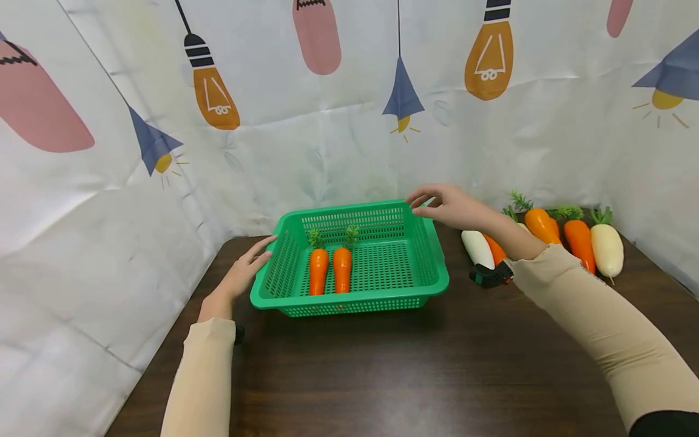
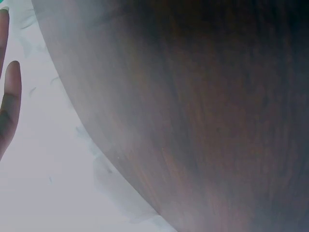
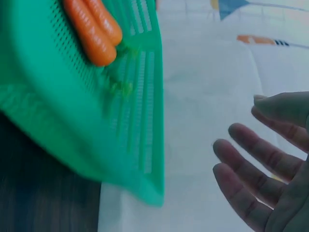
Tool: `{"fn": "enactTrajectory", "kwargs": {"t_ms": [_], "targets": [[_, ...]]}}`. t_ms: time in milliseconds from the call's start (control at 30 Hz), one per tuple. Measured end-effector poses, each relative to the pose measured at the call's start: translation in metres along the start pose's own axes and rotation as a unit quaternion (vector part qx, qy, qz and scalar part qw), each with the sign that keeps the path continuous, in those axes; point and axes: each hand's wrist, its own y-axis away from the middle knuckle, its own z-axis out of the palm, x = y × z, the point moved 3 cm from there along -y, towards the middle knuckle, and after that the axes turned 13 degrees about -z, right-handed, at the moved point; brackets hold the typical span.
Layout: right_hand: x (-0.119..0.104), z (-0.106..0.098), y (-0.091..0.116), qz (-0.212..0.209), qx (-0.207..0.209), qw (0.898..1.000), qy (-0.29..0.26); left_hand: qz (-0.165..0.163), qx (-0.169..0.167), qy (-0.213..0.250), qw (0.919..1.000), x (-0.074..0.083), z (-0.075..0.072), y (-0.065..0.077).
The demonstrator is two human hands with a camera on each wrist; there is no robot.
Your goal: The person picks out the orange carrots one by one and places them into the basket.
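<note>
A green plastic basket [image 1: 349,301] sits on the dark table. Two orange toy carrots lie side by side inside it, the left carrot [image 1: 318,270] and the right carrot [image 1: 342,271], leafy tops toward the back wall. My left hand [image 1: 240,274] is beside the basket's left rim, fingers extended, fingertips right at the edge. Only two fingers [image 2: 13,92] show in the left wrist view. Over the back right corner hovers my right hand [image 1: 452,206], fingers loosely bent and nothing between them. The right wrist view shows it apart from the basket [image 3: 157,145].
At the table's right rear lies a group of toy vegetables: a white radish [image 1: 607,250], an orange carrot [image 1: 579,243], another white one [image 1: 477,249] and several more, partly behind the right forearm. A printed curtain [image 1: 349,145] hangs behind the table [image 1: 382,364].
</note>
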Motion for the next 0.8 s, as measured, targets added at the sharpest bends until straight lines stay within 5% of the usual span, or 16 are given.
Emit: {"fn": "enactTrajectory", "kwargs": {"t_ms": [200, 800], "targets": [[0.019, -0.012, 0.026, -0.006, 0.022, 1.0, 0.013, -0.003, 0.002, -0.001, 1.0, -0.001, 0.0, -0.001], [0.078, -0.033, 0.083, 0.092, 0.097, 0.989, 0.071, 0.002, -0.003, 0.001, 1.0, -0.004, -0.001, -0.003]]}}
